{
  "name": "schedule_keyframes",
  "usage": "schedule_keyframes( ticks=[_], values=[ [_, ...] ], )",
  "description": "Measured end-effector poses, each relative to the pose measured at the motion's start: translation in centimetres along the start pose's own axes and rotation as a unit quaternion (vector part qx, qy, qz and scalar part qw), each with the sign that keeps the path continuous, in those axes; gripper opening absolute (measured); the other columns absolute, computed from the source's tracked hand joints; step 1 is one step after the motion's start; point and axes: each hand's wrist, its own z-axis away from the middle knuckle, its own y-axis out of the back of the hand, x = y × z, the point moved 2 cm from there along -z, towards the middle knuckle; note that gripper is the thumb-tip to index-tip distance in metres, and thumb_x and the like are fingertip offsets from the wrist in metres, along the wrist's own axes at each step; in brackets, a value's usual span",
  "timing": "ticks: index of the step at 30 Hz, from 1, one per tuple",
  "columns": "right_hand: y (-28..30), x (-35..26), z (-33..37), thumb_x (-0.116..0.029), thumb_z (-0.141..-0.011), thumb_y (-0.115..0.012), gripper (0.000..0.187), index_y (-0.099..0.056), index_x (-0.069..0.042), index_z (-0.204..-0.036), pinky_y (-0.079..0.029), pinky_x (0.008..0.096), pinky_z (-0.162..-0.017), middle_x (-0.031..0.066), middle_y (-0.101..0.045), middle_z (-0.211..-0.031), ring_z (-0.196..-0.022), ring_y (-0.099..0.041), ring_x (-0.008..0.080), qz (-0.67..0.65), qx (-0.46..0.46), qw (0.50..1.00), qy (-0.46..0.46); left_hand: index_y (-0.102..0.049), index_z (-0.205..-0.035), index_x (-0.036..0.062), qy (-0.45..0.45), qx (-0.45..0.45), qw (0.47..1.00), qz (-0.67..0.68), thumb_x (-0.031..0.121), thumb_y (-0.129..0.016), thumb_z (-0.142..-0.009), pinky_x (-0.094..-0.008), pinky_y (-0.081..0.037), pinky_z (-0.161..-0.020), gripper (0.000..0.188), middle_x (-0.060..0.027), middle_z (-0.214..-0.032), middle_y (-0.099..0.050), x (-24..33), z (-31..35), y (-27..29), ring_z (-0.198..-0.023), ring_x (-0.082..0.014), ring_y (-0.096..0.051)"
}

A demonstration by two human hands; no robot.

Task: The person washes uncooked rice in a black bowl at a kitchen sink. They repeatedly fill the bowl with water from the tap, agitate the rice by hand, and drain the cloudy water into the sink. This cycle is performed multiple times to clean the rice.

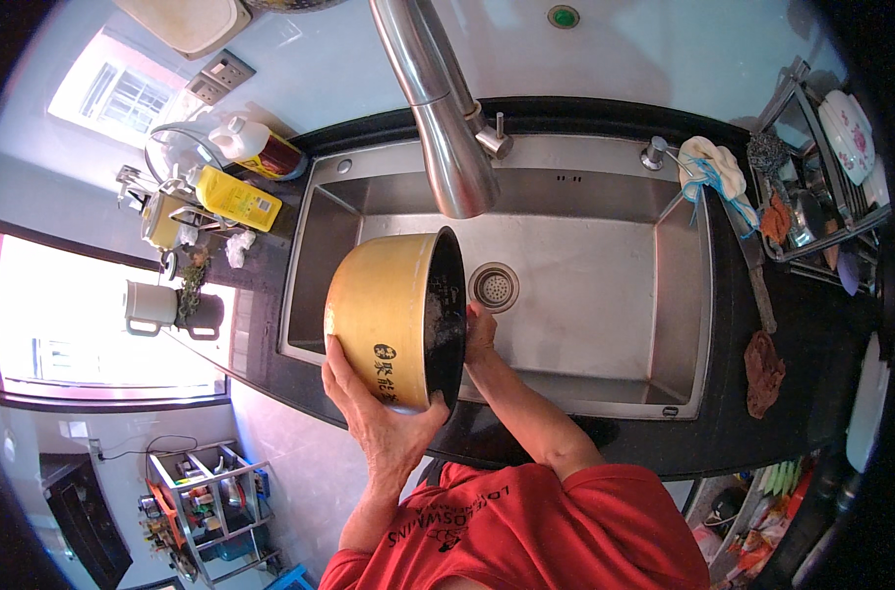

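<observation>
A gold rice cooker inner pot (374,305) with a dark inside is tipped on its side over the left part of the sink. Its mouth faces right. My left hand (381,418) grips it from the near side, with the fingers spread along the gold wall and the thumb at the rim. My right hand (481,334) is at the right edge of the pot's mouth, close to the drain (494,287). The pot's rim hides its fingers, so whether they hold anything does not show. Above the pot hangs a steel faucet (457,157).
The steel sink (605,285) is set in a black counter (733,344). Yellow bottles (236,197) stand at the left. To the right are a dish rack (826,177), a cloth (713,172), a knife (752,256) and a brown rag (764,374).
</observation>
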Motion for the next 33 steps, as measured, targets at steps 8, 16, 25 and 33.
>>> schedule_keyframes(
  ticks=[8,16,25,33],
  values=[
    [-0.9,-0.5,0.7,-0.026,-0.081,-0.054,0.027,-0.048,-0.012,-0.059,-0.034,0.033,-0.049,0.0001,-0.046,-0.057,-0.051,-0.043,0.0145,-0.029,0.015,0.999,-0.022,-0.01,-0.144,0.0077,0.004,0.0,1.0,-0.006,0.012,-0.072,-0.05,-0.043,-0.032,-0.103,0.113,-0.0223,-0.13,-0.03,0.3,0.2,0.1,-0.12,-0.0371,-0.035],
    [-2.1,-0.9,2.1,-0.023,-0.081,-0.055,0.026,-0.047,-0.014,-0.058,-0.032,0.0327,-0.045,-0.001,-0.044,-0.055,-0.048,-0.041,0.0139,-0.057,0.035,0.997,-0.047,-0.01,-0.144,0.0075,0.005,-0.003,1.0,-0.004,0.012,-0.072,-0.051,-0.0425,-0.032,-0.103,0.112,-0.0226,-0.13,-0.03,0.4,0.2,0.0,-0.12,-0.0372,-0.035],
    [-2.0,-0.6,2.2,-0.023,-0.081,-0.052,0.019,-0.052,-0.009,-0.068,-0.038,0.0342,-0.053,0.0037,-0.05,-0.065,-0.056,-0.048,0.0178,-0.069,0.012,0.995,-0.067,-0.009,-0.145,0.0078,-0.001,-0.003,1.0,0.0,0.012,-0.072,-0.051,-0.0433,-0.031,-0.103,0.113,-0.0234,-0.13,-0.03,0.4,0.2,0.1,-0.121,-0.038,-0.034],
    [0.5,0.9,-1.1,-0.028,-0.081,-0.049,0.027,-0.057,-0.002,-0.079,-0.048,0.0356,-0.066,0.009,-0.06,-0.077,-0.069,-0.058,0.0222,-0.058,-0.038,0.996,-0.048,-0.008,-0.145,0.0071,-0.011,-0.006,1.0,-0.016,0.014,-0.072,-0.051,-0.0441,-0.031,-0.103,0.114,-0.0237,-0.132,-0.029,0.4,0.2,0.0,-0.121,-0.0384,-0.033]
  ],
)
